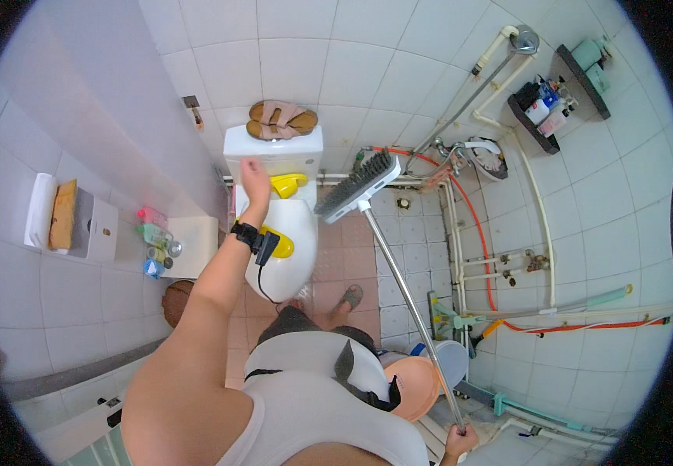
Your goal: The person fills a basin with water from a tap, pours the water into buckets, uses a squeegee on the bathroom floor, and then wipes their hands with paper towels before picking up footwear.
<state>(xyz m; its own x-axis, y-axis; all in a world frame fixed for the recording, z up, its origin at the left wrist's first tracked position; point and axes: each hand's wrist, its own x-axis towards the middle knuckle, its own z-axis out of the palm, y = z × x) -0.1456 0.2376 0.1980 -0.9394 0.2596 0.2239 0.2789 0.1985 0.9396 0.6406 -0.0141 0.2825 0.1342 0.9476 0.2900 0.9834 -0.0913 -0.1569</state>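
My right hand (460,440) is closed round the lower end of a long metal pole. The pole belongs to a floor brush (359,186), whose wide white head with dark bristles is raised beside the toilet (301,256). My left hand (255,182) is in front of the white tank, its fingers curled in and nothing visible in them. A black strap with a small device and a cable is on that wrist. One yellow slipper-like thing (288,185) lies just right of my left hand; another (280,244) on the lid is partly hidden by my wrist.
Brown sandals (282,119) lie on the tank. A small ledge (196,245) with bottles is at the left. Pipes, an orange hose (476,210) and corner shelves (534,124) line the right wall. Basins (414,384) stand beside me at the lower right.
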